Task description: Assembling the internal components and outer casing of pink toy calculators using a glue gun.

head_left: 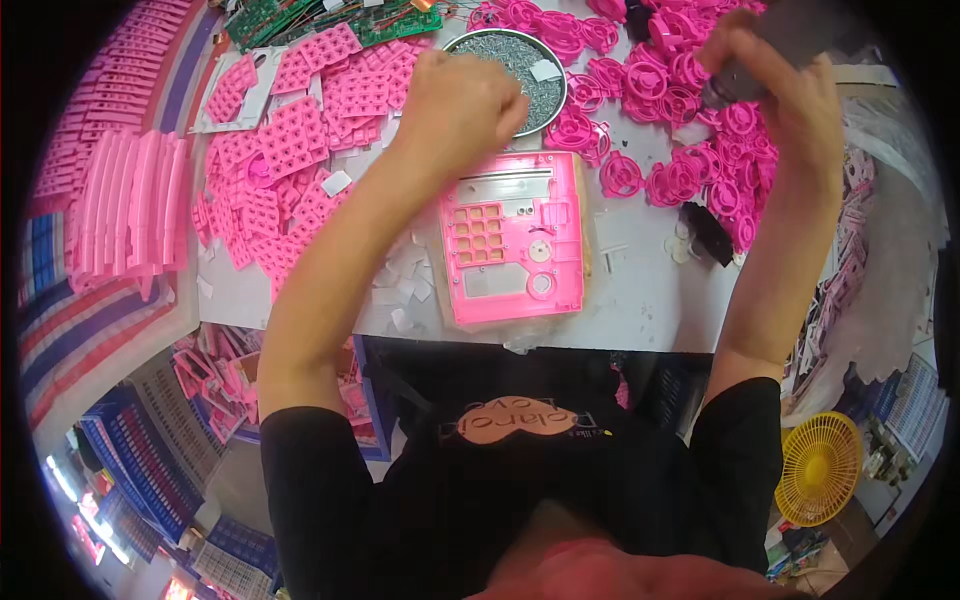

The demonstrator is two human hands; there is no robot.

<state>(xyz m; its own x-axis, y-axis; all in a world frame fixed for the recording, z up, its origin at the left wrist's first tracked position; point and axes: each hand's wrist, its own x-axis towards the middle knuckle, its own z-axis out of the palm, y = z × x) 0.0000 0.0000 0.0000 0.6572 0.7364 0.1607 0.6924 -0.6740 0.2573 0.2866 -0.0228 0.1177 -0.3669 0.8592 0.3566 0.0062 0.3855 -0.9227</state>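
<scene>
My left hand [462, 108] is closed in a fist at the left edge of a round metal bowl [500, 45] of small screws. Whatever its fingers may hold is hidden. Farther right, my right hand [790, 95] is wrapped round a dark power screwdriver [800, 45], whose nose points left over the pink ring-shaped parts [680, 95]. A pink plastic casing [570, 250] lies between my forearms with its inside up. It has a grid of square openings, a silvery strip, a small round disc and several screw posts.
Pink keypad pieces [295, 135] are heaped at the left, with green circuit boards [390, 28] behind. Stacked pink panels [130, 205] stand at the far left. White paper bits [400, 285] lie by the casing. A black piece [708, 235] sits near my right forearm. A yellow fan [818, 470] stands lower right.
</scene>
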